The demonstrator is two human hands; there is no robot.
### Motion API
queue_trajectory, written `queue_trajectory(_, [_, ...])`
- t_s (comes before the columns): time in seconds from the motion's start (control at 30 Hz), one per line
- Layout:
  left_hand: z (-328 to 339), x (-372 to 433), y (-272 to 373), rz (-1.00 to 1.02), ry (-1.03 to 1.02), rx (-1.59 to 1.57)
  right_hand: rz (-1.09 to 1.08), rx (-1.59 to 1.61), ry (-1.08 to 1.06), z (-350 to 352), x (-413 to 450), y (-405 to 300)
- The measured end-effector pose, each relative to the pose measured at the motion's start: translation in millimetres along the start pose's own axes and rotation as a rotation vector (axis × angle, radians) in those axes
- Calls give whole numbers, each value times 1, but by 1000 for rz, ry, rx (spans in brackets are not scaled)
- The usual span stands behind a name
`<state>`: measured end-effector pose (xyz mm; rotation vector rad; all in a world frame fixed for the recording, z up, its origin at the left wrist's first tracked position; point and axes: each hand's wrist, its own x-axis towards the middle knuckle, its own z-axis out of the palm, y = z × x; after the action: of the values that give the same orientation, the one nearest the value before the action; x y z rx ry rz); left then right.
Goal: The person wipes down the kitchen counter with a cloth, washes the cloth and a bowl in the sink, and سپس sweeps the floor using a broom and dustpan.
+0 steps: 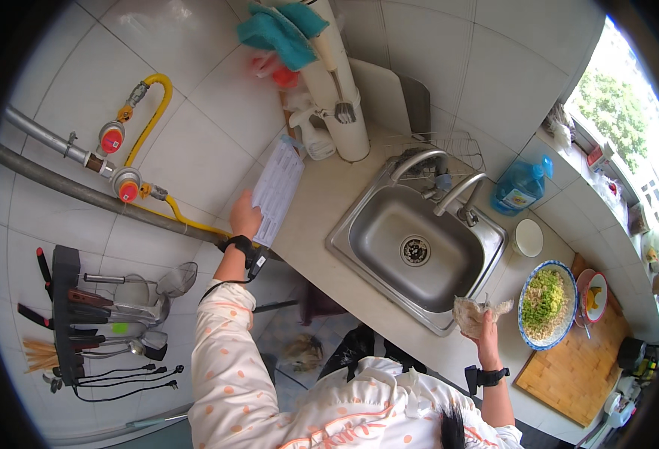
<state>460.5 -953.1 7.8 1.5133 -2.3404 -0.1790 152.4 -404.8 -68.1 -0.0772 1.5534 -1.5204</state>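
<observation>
At the left end of the counter, my left hand (246,216) has its fingers curled at the near edge of a flat white packet (278,188) with printed panels. The packet stands tilted beside the tiled wall, and some of my fingertips are hidden. My right hand (485,331) holds up a crumpled greyish-beige cloth (472,315) over the front right corner of the stainless-steel sink (385,230). Right of this hand, a blue-rimmed bowl (548,303) holds chopped green and pale food. Behind the sink basin stand two curved faucets (419,163) (458,193).
A wooden cutting board (576,373) lies at the right, with a small red-rimmed bowl (596,297) near it. A white bowl (527,238) and a blue detergent bottle (517,188) stand beside the sink. A white pipe (341,126) and spray bottle (314,137) occupy the back corner. Utensils hang from a rack (66,314).
</observation>
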Motion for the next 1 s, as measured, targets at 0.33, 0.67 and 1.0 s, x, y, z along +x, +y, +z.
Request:
queue_trajectory(0.33, [58, 45, -32, 119, 99, 173, -23, -148, -162, 88, 8, -31])
queue_trajectory(0.67, [51, 44, -35, 386, 315, 345, -21, -299, -404, 215, 73, -88])
queue_trajectory(1.0, [32, 26, -24, 299, 289, 184, -41, -133, -633, 403, 195, -66])
